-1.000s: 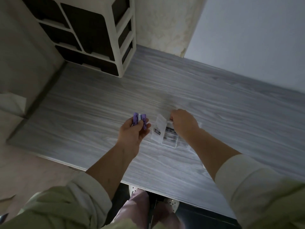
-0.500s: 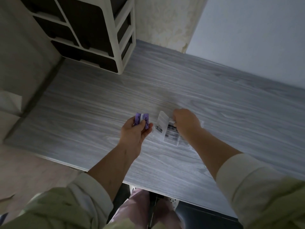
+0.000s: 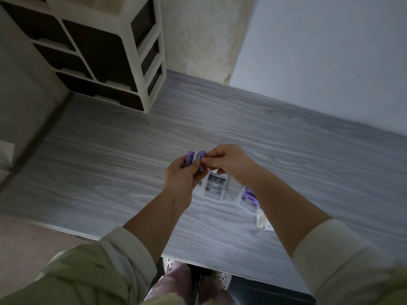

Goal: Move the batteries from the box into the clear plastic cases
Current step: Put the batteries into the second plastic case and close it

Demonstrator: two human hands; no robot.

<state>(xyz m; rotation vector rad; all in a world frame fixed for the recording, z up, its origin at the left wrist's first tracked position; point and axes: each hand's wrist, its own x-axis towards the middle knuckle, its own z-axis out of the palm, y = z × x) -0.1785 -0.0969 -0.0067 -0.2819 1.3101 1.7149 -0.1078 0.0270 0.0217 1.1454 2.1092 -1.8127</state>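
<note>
Left hand: we found the left hand (image 3: 180, 179) raised above the grey wood-grain tabletop (image 3: 110, 172), its fingers (image 3: 193, 170) curled round a small purple-and-white battery pack (image 3: 191, 158).
Right hand: the right hand (image 3: 229, 164) met the left at the same level. Its fingers (image 3: 209, 156) were closed in a pinch on the right-hand purple edge of the battery pack.
Battery pack: it was held upright between both hands, off the tabletop. We could not tell whether it was a box or bare cells side by side.
First case: a clear rectangular plastic case with a dark printed label (image 3: 214, 188) lay flat on the tabletop below the right hand, partly hidden by the wrist. We could not make out what was in it.
Second case: another clear plastic case (image 3: 247, 202) lay just beside the first, on its right, against the right forearm. Purple batteries (image 3: 250, 194) showed inside it.
Third case: a further clear plastic piece (image 3: 262, 221) lay nearer the tabletop's front edge, mostly hidden by the forearm.
Surroundings: a white-framed drawer unit with dark drawers (image 3: 141, 62) stood at the far left corner of the tabletop, well apart from the hands.
Clothing: we noted pale sleeves (image 3: 330, 249) pushed back from both forearms.
</note>
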